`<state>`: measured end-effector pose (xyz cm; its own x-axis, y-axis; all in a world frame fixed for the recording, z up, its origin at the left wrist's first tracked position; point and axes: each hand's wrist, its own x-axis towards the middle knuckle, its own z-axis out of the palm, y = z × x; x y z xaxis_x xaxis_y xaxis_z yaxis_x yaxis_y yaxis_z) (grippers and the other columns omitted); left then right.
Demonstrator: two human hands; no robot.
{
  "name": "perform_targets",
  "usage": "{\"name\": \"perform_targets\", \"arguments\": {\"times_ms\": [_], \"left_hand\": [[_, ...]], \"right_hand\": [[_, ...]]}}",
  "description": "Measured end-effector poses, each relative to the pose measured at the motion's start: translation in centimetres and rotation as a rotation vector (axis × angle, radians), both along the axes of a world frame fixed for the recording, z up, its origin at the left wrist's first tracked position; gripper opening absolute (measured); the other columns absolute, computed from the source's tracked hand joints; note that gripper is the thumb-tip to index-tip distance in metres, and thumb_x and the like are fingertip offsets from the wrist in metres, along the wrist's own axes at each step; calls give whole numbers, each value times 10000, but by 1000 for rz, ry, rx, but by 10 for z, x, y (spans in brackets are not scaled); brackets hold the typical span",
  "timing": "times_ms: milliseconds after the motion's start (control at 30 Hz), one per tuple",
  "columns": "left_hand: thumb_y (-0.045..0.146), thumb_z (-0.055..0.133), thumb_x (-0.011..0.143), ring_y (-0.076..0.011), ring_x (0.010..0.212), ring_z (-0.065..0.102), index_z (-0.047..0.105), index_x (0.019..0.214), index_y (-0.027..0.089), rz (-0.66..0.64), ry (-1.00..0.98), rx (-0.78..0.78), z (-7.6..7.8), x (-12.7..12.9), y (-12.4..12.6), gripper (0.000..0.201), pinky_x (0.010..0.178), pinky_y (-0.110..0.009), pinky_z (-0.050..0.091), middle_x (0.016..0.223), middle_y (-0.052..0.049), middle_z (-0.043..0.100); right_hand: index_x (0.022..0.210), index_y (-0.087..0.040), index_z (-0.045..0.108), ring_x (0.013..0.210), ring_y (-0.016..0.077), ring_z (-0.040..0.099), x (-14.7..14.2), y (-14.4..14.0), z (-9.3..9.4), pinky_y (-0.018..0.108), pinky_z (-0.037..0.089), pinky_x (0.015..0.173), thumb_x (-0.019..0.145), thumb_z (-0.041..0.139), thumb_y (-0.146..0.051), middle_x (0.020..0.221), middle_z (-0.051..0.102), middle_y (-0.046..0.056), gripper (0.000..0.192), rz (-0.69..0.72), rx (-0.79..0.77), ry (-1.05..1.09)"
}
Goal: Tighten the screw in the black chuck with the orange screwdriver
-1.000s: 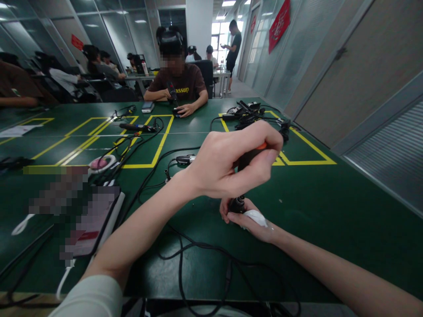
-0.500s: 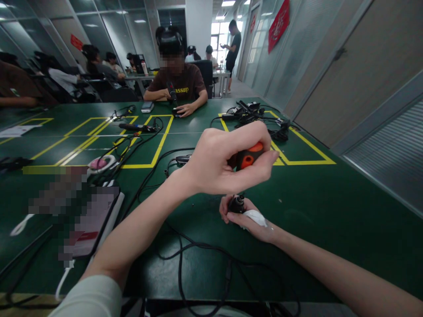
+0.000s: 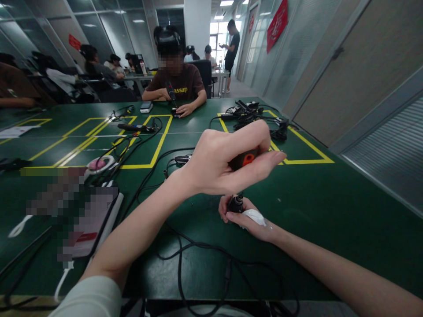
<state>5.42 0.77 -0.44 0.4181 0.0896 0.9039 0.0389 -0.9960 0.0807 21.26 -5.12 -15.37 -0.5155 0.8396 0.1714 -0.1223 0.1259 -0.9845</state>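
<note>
My left hand (image 3: pixel 218 160) is raised over the table, its fingers curled around a black-and-orange tool handle (image 3: pixel 249 159). Only the handle's end, with an orange ring, shows between thumb and forefinger; the rest is hidden. Lower and closer to me, my right hand (image 3: pixel 249 218) rests at the tabletop with its fingers wrapped around a black cylindrical piece (image 3: pixel 236 204) that has a narrow stepped tip pointing up. Whether this piece and the handle belong together cannot be made out. A white patch (image 3: pixel 255 216) is taped near the base of my right thumb.
Black cables (image 3: pixel 198 244) loop across the green table (image 3: pixel 313 211) before me. A phone-like device (image 3: pixel 94 224) lies left, a tape roll (image 3: pixel 101 164) beyond it. A cable heap (image 3: pixel 247 114) sits at far right. Opposite, a person (image 3: pixel 178 81) handles a screwdriver-like tool (image 3: pixel 171 92).
My left thumb and fingers have shifted on the handle, the thumb reaching further right, so less orange shows. My right hand keeps its hold on the black piece.
</note>
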Motion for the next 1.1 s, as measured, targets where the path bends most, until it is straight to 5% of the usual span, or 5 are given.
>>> {"name": "perform_targets", "arguments": {"times_ms": [167, 367, 633, 833, 1100], "left_hand": [[239, 427, 1002, -59, 538, 448, 511, 851, 202, -57, 65, -5, 1, -3, 0, 177, 544, -219, 425, 710, 27, 569], [185, 511, 990, -24, 528, 517, 602, 913, 185, -11, 46, -39, 1, 0, -3, 119, 588, -185, 476, 759, 44, 656], [297, 593, 1009, -24, 483, 426, 506, 755, 199, 16, -10, -8, 1, 0, -1, 285, 503, -176, 376, 601, 78, 489], [216, 459, 997, -44, 535, 411, 493, 872, 203, -103, 51, -27, 0, -1, 0, 130, 536, -205, 400, 716, 44, 511], [125, 496, 926, -22, 512, 367, 508, 850, 191, -94, 29, -54, 0, 1, -2, 101, 535, -197, 379, 721, 56, 520]], "right_hand": [[847, -211, 601, 688, 175, 503, 0, 0, 1, 322, 396, 660, 902, 747, -653, 766, 573, -4, 468, -8, -1, 7], [859, -214, 603, 695, 180, 521, 0, 0, -2, 320, 418, 660, 903, 756, -629, 773, 583, -1, 444, -3, -5, 13], [876, -210, 612, 682, 172, 524, -1, 0, -1, 311, 427, 651, 895, 782, -590, 773, 591, -2, 417, -9, -30, 40], [862, -209, 603, 687, 173, 517, 0, 0, 1, 311, 417, 648, 901, 765, -614, 767, 583, -4, 438, -2, -14, 15], [874, -210, 603, 692, 176, 522, 0, 0, -1, 316, 426, 655, 897, 763, -633, 772, 580, -1, 453, 3, -28, 18]]}}
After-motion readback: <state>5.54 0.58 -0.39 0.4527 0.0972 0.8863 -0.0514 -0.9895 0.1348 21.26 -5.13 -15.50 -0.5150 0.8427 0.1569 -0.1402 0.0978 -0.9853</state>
